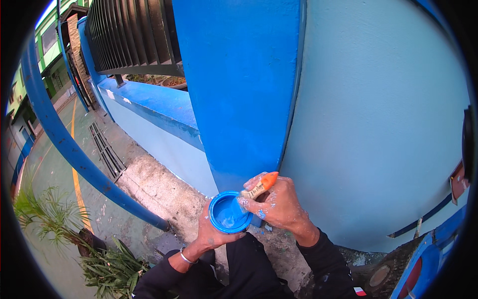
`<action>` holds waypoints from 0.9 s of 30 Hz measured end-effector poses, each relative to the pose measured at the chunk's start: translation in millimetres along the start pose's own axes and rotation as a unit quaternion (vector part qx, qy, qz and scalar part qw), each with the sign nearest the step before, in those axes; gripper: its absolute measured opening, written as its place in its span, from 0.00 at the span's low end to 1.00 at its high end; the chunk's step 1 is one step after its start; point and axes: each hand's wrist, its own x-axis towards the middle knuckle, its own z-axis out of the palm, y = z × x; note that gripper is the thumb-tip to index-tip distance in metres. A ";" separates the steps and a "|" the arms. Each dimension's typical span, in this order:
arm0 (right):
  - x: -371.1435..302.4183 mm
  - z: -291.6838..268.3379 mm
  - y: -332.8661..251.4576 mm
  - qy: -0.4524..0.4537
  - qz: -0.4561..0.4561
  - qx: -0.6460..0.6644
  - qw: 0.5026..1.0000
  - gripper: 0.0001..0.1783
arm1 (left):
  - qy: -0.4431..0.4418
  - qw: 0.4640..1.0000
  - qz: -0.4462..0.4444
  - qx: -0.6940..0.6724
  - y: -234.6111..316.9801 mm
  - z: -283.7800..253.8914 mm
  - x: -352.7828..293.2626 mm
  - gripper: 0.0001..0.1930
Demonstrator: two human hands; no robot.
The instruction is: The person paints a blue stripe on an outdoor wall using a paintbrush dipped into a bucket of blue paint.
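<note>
The left hand (pixel 211 234) grips the blue paint cup (pixel 229 213) low before the blue pillar (pixel 239 89). The right hand (pixel 279 202) pinches the brush (pixel 259 188) — bristles dipped. Load shallowly, wipe excess on the rim — drips likely otherwise.

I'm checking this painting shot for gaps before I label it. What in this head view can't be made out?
- Brush bristles: the paintbrush dips into the blue paint cup; its tip is hidden in the paint, its grip by the right hand.
- Cup body: under its rim, covered by the left hand.
- Objects at the right edge: cut off by the fisheye rim.
</note>
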 end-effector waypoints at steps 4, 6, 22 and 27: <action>-10.7 -12.0 3.7 0.026 0.039 -0.006 0.999 0.17 | -0.005 1.000 0.009 -0.001 6.3 5.3 3.6 0.52; -9.3 -19.4 -1.5 0.013 0.044 -0.023 0.999 0.17 | 0.007 1.000 0.019 0.011 11.4 6.4 5.0 0.50; -23.2 -36.4 13.2 0.116 0.054 0.129 0.983 0.13 | 0.017 1.000 -0.006 0.006 15.0 12.6 2.6 0.55; -24.4 -76.4 -2.1 0.240 -0.033 0.360 0.901 0.11 | 0.001 1.000 -0.004 -0.016 3.9 6.2 2.6 0.57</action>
